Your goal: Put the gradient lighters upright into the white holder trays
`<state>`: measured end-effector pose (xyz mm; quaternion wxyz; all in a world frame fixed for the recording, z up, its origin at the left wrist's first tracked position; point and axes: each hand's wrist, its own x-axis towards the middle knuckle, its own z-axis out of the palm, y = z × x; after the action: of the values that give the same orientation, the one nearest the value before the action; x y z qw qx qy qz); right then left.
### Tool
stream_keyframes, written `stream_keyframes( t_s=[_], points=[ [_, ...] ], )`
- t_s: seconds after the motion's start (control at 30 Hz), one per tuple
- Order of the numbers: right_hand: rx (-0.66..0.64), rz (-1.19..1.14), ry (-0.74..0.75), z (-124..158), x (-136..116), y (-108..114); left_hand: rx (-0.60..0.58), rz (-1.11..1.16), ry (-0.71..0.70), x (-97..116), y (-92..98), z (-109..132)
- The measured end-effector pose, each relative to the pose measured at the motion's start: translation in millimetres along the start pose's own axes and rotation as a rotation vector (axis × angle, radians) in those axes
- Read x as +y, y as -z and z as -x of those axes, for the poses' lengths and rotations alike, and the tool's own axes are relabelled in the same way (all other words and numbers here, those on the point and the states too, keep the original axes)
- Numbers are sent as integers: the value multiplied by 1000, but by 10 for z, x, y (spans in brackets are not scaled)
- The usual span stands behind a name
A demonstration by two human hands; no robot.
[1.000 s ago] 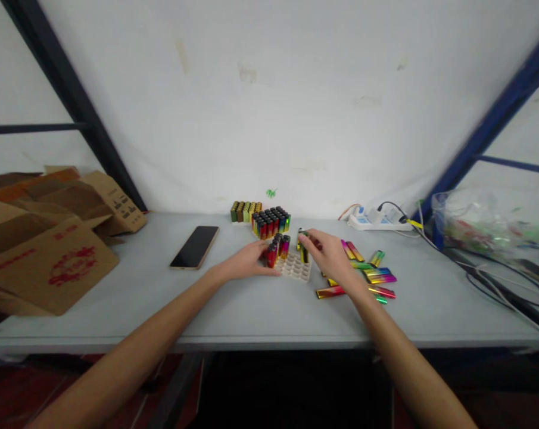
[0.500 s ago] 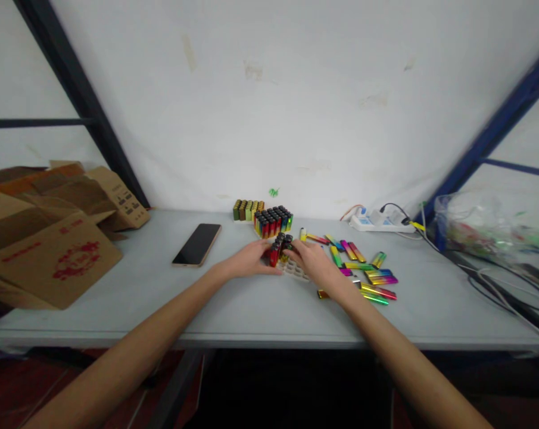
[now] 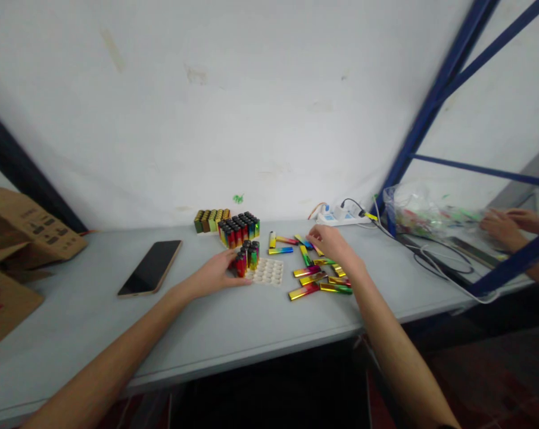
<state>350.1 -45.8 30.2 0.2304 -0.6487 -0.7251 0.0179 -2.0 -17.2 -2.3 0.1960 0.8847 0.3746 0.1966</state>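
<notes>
My left hand (image 3: 215,274) cups the left end of a white tray with round holes (image 3: 269,271), thumb along the front edge and fingers behind. A small group of black-topped lighters (image 3: 248,258), red and yellow-green, stands upright in that end of the tray. To the right, my right hand (image 3: 332,243) is over the far side of a loose pile of shiny multicoloured lighters (image 3: 311,277). Its fingertips are pinched together at the end of a blue and magenta lighter (image 3: 303,241); the grip itself is partly hidden.
Behind the tray stand a full block of black-topped lighters (image 3: 239,229) and a gold-green block (image 3: 212,220). A phone (image 3: 150,268) lies left, near cardboard boxes (image 3: 37,226). A power strip (image 3: 345,215) and cables lie back right. Another person's hands (image 3: 510,226) are beyond the blue frame (image 3: 425,119).
My right hand has left the tray and moved right to the loose lighters. My left hand stays at the tray's left end. The view has turned to the right.
</notes>
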Motion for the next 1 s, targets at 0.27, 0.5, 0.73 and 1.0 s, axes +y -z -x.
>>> stream_keyframes(
  t_s=[0.27,0.5,0.73,1.0],
  points=[
    [-118,86,-255,-14,486,-186,-10,-12,43,34,11,-5],
    [54,-336,-138,-29,364,-84,-14,-31,-5,-3,4,-10],
    [45,-1063,51,12,-118,-90,-20,-18,44,35,10,14],
    [394,-561,47,150,-539,15,-2,-1,39,22,3,19]
  ],
)
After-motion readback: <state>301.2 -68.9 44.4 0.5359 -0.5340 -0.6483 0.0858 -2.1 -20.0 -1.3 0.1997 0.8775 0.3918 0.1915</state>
